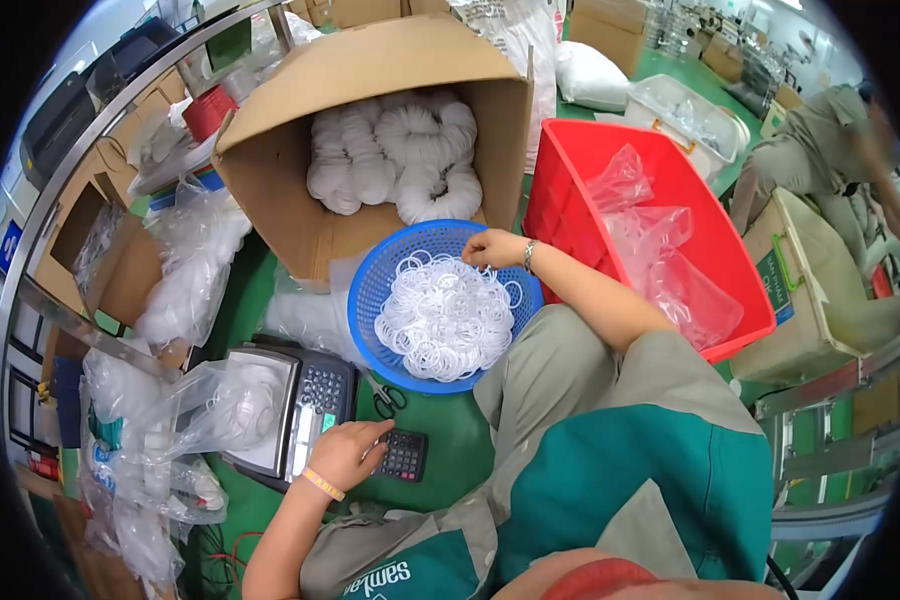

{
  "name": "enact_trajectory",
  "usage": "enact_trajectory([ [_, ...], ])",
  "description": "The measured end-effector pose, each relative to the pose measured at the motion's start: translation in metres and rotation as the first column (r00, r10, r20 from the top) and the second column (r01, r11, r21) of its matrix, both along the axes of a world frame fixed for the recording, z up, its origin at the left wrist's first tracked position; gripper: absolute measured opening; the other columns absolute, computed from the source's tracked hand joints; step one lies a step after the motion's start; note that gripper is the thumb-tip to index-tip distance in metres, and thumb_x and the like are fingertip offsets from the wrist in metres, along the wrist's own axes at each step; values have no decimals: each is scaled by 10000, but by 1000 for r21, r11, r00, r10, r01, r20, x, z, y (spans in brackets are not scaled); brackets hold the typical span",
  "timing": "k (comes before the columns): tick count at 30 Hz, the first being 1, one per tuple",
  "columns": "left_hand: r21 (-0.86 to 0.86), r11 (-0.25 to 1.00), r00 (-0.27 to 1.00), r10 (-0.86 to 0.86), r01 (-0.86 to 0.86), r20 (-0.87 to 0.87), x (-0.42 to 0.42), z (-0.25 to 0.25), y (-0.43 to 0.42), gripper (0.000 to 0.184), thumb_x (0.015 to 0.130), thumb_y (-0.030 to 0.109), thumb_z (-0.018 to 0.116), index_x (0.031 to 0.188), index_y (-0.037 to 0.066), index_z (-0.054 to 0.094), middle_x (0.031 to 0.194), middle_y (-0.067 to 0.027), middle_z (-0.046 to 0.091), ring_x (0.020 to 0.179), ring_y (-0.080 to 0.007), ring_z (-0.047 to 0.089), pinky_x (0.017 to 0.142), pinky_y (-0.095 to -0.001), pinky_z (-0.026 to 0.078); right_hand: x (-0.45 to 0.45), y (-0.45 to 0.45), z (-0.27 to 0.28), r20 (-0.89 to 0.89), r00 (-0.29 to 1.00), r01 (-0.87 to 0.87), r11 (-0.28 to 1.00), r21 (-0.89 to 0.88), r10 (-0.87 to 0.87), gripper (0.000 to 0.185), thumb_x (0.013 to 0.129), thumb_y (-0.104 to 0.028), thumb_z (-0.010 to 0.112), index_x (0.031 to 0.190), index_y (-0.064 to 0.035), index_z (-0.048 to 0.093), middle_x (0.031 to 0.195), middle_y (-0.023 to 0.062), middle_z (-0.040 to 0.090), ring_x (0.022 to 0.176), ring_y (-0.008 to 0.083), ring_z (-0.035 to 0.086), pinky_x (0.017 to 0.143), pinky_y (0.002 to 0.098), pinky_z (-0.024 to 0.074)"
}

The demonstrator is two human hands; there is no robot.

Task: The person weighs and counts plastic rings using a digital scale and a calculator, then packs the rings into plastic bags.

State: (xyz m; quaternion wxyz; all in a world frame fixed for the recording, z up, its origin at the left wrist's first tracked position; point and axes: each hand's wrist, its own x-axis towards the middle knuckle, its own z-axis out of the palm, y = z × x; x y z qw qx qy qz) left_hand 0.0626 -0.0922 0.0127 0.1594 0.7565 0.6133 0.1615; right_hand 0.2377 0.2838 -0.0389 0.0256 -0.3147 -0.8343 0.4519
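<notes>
A blue perforated plastic basket holds a heap of thin white plastic rings. My right hand, with a bracelet at the wrist, reaches over the basket's far rim; its fingers are bent and pinched together on rings at the heap's edge. My left hand, wearing a yellow wristband, lies between a digital scale and a black calculator, fingers stretched out and holding nothing. A clear plastic bag with white contents sits on the scale's plate. Black-handled scissors lie beside the basket.
Behind the basket, a cardboard box lies open with bundled white rings inside. A red crate with clear bags stands at right. Filled plastic bags crowd the left, near a metal rail. Another person sits at far right.
</notes>
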Motion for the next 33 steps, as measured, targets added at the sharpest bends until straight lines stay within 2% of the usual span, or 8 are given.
enact_trajectory([
  [8, -88, 996, 995, 22, -31, -102, -6, -11, 3, 290, 735, 140, 532, 1018, 87, 558, 875, -105, 601, 787, -269, 574, 678, -371, 463, -17, -14, -4, -86, 983, -155, 983, 95, 163, 199, 726, -231, 581, 839, -74, 626, 731, 37, 622, 632, 127, 580, 554, 287, 468],
  [10, -111, 993, 990, 35, -51, -140, -4, -8, 5, 280, 734, 140, 528, 1006, 86, 561, 866, -104, 601, 767, -271, 575, 665, -374, 464, -24, -22, -13, -37, 936, -323, 893, 314, 351, 202, 715, -239, 579, 831, -82, 633, 720, 37, 625, 609, 141, 581, 547, 297, 463],
  [14, -96, 992, 974, 56, -79, -219, -11, -15, 7, 283, 731, 149, 530, 1005, 90, 560, 837, -104, 602, 744, -274, 574, 640, -382, 462, -38, -39, -37, 59, 860, -503, 820, 272, 507, 214, 690, -261, 604, 814, -88, 629, 663, 52, 608, 573, 155, 564, 527, 301, 451],
  [16, -87, 992, 969, 65, -88, -240, -14, -16, 6, 286, 727, 161, 537, 1005, 98, 560, 809, -103, 601, 730, -275, 574, 634, -384, 463, -36, -50, -22, 205, 841, -534, 829, 163, 501, 235, 714, -257, 587, 857, -71, 608, 828, 75, 614, 787, 201, 571, 697, 316, 439],
  [21, -84, 989, 948, 88, -119, -306, -18, -17, 5, 279, 729, 165, 539, 1002, 114, 563, 794, -88, 602, 704, -265, 577, 623, -378, 469, -29, -59, -3, 152, 856, -504, 863, 36, 494, 215, 736, -230, 586, 878, -69, 596, 787, 48, 608, 705, 149, 571, 652, 292, 442],
  [28, -69, 993, 952, 76, -100, -296, -20, -16, 7, 292, 728, 156, 541, 1017, 108, 550, 892, -82, 597, 763, -254, 578, 645, -368, 472, -25, -65, 7, 125, 842, -534, 843, 65, 524, 218, 740, -227, 584, 885, -64, 589, 782, 53, 610, 691, 149, 577, 643, 289, 446],
  [30, -40, 995, 949, 73, -90, -308, -22, -10, 10, 297, 728, 160, 546, 1020, 107, 549, 913, -83, 595, 791, -255, 574, 665, -365, 465, -25, -67, 10, 126, 835, -547, 833, 81, 536, 216, 740, -224, 583, 884, -64, 589, 782, 54, 611, 690, 151, 577, 641, 288, 447],
  [33, 149, 974, 961, 197, -169, -195, -19, 29, 21, 318, 710, 111, 580, 1026, 84, 558, 955, -98, 593, 801, -262, 570, 677, -354, 445, -23, -68, 15, 114, 835, -548, 831, 94, 538, 220, 744, -235, 574, 883, -65, 591, 790, 60, 616, 700, 162, 582, 652, 295, 450],
])
